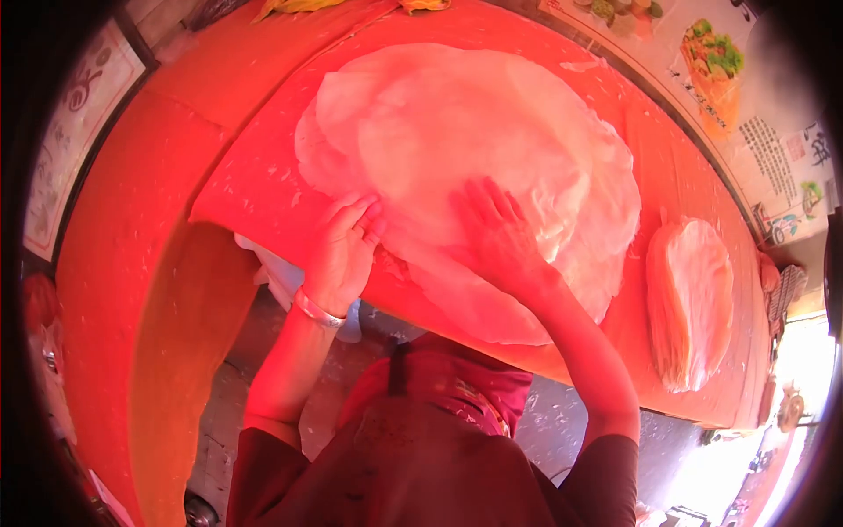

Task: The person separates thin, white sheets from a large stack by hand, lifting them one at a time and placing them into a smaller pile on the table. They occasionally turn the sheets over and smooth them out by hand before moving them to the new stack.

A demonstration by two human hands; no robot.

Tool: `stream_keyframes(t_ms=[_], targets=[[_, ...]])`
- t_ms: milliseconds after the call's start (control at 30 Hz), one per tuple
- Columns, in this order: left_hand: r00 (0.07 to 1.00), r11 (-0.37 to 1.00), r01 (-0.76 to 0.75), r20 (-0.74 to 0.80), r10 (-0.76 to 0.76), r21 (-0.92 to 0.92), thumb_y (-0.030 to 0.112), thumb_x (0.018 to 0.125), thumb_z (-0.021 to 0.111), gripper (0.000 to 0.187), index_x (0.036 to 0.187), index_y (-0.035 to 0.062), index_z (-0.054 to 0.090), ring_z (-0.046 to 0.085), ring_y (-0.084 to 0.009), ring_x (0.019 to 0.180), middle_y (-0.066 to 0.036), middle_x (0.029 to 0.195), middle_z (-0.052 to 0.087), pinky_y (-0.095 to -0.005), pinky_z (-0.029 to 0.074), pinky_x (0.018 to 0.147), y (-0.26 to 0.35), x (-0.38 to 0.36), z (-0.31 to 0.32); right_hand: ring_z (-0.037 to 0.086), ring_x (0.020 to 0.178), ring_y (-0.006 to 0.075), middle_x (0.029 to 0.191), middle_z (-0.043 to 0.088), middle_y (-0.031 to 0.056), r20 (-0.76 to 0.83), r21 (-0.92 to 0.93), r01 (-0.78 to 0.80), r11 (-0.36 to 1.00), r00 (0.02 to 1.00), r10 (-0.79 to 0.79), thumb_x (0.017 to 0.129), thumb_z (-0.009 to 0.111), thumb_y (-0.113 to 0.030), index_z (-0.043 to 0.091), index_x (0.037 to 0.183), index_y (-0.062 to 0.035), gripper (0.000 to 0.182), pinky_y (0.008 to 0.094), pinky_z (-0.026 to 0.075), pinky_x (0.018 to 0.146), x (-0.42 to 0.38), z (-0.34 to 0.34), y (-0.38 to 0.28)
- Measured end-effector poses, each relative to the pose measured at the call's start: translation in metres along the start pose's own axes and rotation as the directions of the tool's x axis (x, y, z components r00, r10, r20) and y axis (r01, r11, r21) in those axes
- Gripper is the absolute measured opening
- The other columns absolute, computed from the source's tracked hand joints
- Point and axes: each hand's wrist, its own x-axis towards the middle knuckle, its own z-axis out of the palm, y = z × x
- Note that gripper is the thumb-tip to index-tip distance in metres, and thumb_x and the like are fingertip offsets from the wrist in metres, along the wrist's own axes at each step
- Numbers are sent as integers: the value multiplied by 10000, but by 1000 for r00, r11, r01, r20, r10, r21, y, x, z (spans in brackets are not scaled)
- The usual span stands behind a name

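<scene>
Fingers point(499, 202) of the right hand point(507, 239) lie flat, slightly parted, on thin dough; those of the left hand point(341, 250) curl loosely near its edge. A smooth table point(241, 186) bears that broad, wavy-edged dough sheet point(430, 132) and, rightward, a layered oval stack point(689, 303). Last, a shiny bracelet point(318, 310).

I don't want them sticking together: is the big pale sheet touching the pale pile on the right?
Apart. The head view shows a strip of bare table between the big pale sheet and the pale pile.
</scene>
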Motion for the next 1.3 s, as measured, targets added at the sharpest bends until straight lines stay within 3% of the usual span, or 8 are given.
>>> stream_keyframes(t_ms=[133, 267, 400, 467, 667, 767, 1067, 1300], targets=[[997, 997, -78, 8, 77, 18, 117, 866, 510, 300, 1148, 27, 468, 477, -198, 1070, -107, 1153, 504, -337, 383, 944, 0, -8, 10, 549, 1052, 322, 1115, 575, 169, -79, -124, 88, 988, 992, -98, 744, 600, -122, 546, 1150, -22, 421, 386, 461, 859, 2, 18, 20], [984, 992, -121, 127, 122, -17, 161, 897, 467, 334, 1195, 14, 434, 463, -218, 1106, -128, 1185, 490, -353, 369, 966, -2, -19, 13, 633, 883, 254, 982, 640, 157, -27, 150, -176, 973, 983, 182, 785, 486, 6, 583, 1110, -24, 340, 318, 489, 772, 44, -57, 59], [951, 989, 86, 306, -45, -122, 243, 932, 425, 383, 1229, 2, 406, 425, -264, 1173, -169, 1232, 464, -381, 344, 1001, -10, -31, 23, 618, 873, 159, 1000, 647, 146, -425, 104, -18, 994, 903, 60, 805, 506, 4, 581, 1105, 8, 309, 291, 472, 803, 49, -161, 69], [917, 963, 215, 371, -143, -160, 383, 933, 406, 474, 1223, 8, 409, 403, -297, 1200, -176, 1257, 448, -410, 306, 1030, -14, -33, 31, 610, 932, 198, 1027, 642, 134, -332, -10, -209, 978, 923, 194, 787, 537, -4, 590, 1088, 17, 307, 300, 456, 855, 17, -204, 32], [883, 814, 380, 434, -178, -439, 495, 921, 363, 581, 1298, 54, 392, 366, -281, 1246, -98, 1350, 403, -432, 306, 1031, -37, -38, 42, 518, 1126, 314, 1122, 598, 139, 197, -97, -60, 993, 977, 78, 720, 584, 10, 584, 1120, -19, 402, 412, 364, 998, -107, -171, 49], [866, 864, 447, 356, -352, -233, 507, 914, 374, 642, 1368, 61, 288, 346, -266, 1263, -96, 1376, 365, -436, 309, 1035, -65, -34, 32, 434, 1211, 311, 1238, 515, 143, 321, -194, -373, 907, 850, 418, 724, 617, -28, 524, 1200, -30, 485, 412, 330, 1024, -151, -142, 41], [739, 841, 510, 593, -320, -180, 520, 905, 387, 686, 1396, 79, 200, 351, -251, 1259, -92, 1399, 318, -433, 320, 1032, -88, -58, 68, 353, 1243, 403, 1336, 370, 241, 92, 432, -195, 880, 981, 172, 605, 765, -429, 337, 1322, 31, 953, 448, 307, 1029, -108, -108, -21], [702, 870, 493, 601, -381, -23, 398, 888, 523, 583, 1334, 92, 308, 453, -214, 1159, -68, 1288, 430, -382, 435, 900, -100, -57, 65, 373, 1221, 408, 1302, 378, 270, 42, 240, -97, 966, 995, 89, 712, 715, -371, 306, 1326, 47, 847, 447, 350, 994, -83, -84, -20]])
